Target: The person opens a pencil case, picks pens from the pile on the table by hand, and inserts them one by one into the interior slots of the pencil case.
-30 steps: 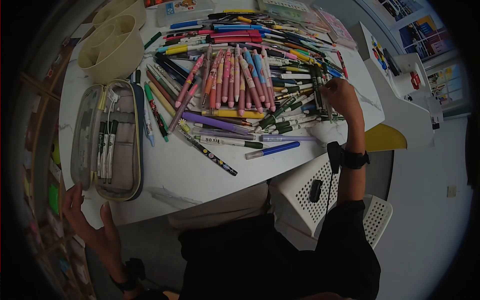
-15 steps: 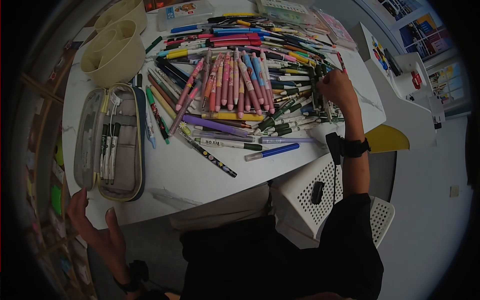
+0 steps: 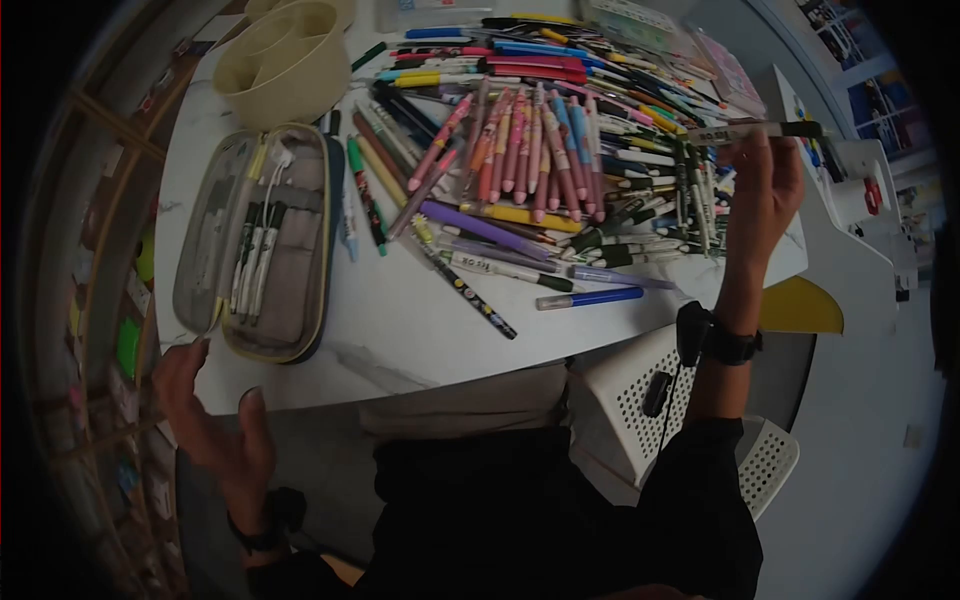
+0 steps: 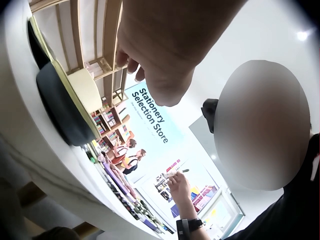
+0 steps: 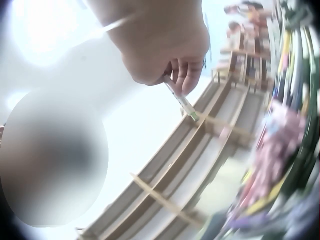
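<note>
My right hand [image 3: 765, 190] pinches a white pen with dark green ends [image 3: 712, 134], raised over the right side of the pen pile. In the right wrist view, one end of this pen [image 5: 185, 104] sticks out below the curled fingers. My left hand [image 3: 225, 425] stays at the table's front left edge with thumb and fingers spread apart, holding nothing. Just beyond its fingertips lies an unzipped grey pencil case [image 3: 296, 305], with white-and-green pens [image 3: 257, 265] inside. Pink-tipped pens [image 3: 520, 165] lie on top of the large pile in the middle.
A cream divided pen holder [image 3: 300, 85] stands behind the pencil case. Clear plastic boxes [image 3: 640, 25] sit at the back. Near the front lie a blue marker [image 3: 590, 298] and a black patterned pen [image 3: 480, 305]. A white perforated chair [image 3: 640, 390] is by the table's front right edge.
My right hand has risen from the pile's right side, lifting a white-and-green pen out. The head view has shifted, so the table sits further right. My left hand keeps its spread pose.
</note>
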Available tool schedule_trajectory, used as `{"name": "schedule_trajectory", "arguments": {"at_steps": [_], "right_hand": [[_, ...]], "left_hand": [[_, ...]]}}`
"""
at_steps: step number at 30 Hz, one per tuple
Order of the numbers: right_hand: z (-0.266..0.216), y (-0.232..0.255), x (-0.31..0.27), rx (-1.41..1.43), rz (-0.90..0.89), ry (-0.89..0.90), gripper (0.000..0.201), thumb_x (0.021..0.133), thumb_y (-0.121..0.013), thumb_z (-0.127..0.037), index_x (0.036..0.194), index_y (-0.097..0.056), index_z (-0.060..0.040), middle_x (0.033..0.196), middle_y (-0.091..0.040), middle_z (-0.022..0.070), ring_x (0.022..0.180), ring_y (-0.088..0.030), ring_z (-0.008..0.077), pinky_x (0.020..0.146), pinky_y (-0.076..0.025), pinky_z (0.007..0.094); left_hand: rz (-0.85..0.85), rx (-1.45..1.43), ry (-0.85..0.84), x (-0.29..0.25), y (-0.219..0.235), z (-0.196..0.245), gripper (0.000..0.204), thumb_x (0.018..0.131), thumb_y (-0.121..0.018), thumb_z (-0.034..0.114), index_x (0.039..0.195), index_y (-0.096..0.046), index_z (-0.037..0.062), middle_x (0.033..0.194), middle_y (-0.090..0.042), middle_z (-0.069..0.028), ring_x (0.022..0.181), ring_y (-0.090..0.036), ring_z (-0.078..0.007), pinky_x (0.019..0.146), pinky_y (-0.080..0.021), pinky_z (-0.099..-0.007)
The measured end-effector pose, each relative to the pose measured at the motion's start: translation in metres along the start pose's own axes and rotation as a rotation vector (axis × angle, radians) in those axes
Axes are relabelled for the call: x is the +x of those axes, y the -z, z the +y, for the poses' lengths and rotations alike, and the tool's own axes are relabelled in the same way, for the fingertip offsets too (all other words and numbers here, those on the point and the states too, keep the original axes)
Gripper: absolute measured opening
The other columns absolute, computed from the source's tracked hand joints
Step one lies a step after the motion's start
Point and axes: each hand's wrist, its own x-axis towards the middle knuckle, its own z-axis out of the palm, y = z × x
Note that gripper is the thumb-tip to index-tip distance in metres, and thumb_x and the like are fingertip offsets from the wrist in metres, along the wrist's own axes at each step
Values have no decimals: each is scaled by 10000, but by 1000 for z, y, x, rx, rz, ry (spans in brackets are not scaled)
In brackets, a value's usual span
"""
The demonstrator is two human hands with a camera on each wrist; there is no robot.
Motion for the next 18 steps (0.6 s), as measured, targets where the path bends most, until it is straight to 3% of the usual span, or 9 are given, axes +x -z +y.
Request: {"name": "schedule_trajectory", "arguments": {"at_steps": [1, 3, 5, 7, 9, 10, 14, 17, 18], "right_hand": [[-16, -21, -8, 178, -36, -40, 156, 959, -558, -132, 1024, -558, 10, 810, -639, 63, 693, -612, 100, 643, -503, 241], [-50, -68, -33, 278, -123, -296, 154, 938, -584, -127, 1005, -558, 9, 818, -636, 60, 700, -617, 100, 643, -514, 244], [-76, -112, -67, 308, -328, -467, 153, 888, -639, -107, 946, -551, 4, 769, -632, 44, 656, -618, 98, 608, -509, 231], [-88, -138, -90, 310, -607, -539, 171, 837, -681, -77, 881, -534, -1, 695, -614, 34, 593, -605, 85, 572, -499, 217], [-91, -157, -105, 327, -838, -495, 211, 819, -700, -89, 899, -526, 1, 737, -582, 18, 639, -570, 45, 572, -467, 202], [-97, -166, -108, 322, -836, -503, 201, 823, -696, -68, 857, -511, 2, 684, -562, 5, 625, -556, 32, 567, -462, 193], [-93, -181, -117, 350, -851, -566, 188, 841, -681, -47, 851, -501, 6, 685, -557, 9, 616, -552, 25, 554, -453, 179], [-94, -197, -124, 356, -826, -474, 182, 853, -666, -65, 843, -510, 30, 623, -601, 72, 549, -612, 93, 492, -448, 230], [-94, -201, -126, 366, -823, -477, 182, 853, -666, -65, 843, -510, 30, 623, -601, 72, 549, -612, 93, 492, -448, 230]], "left_hand": [[-7, -41, -24, 5, 1, 5, 440, 842, -631, 168, 1209, -518, -47, 1155, -527, -210, 1067, -518, -356, 892, -426, -431], [-66, -220, -46, 15, -3, 17, 419, 808, -675, 147, 1164, -563, -44, 1114, -558, -205, 1023, -553, -346, 850, -454, -412], [-163, -475, -4, 23, -12, 31, 449, 756, -744, 125, 1153, -594, -22, 1092, -597, -182, 957, -601, -304, 784, -491, -361], [-240, -595, 1, 26, -23, 49, 472, 731, -781, 94, 1160, -608, -3, 998, -652, -143, 847, -653, -237, 707, -511, -300], [-310, -661, 77, 13, -34, 59, 462, 738, -777, 73, 1162, -607, 1, 949, -663, -128, 802, -662, -210, 693, -516, -287], [-377, -751, 144, 7, -36, 58, 453, 745, -772, 52, 1164, -607, 6, 900, -675, -113, 757, -671, -184, 679, -520, -274], [-376, -761, 224, 0, -29, 42, 434, 754, -760, 23, 1156, -599, -6, 829, -677, -96, 701, -669, -151, 660, -523, -262], [-287, -715, 245, -1, -29, 42, 380, 756, -754, 7, 1111, -621, -14, 845, -686, -91, 722, -663, -132, 669, -531, -261], [-222, -822, 384, -1, -29, 49, 339, 755, -741, -17, 1075, -631, -19, 841, -680, -85, 755, -647, -121, 674, -521, -254]]}}
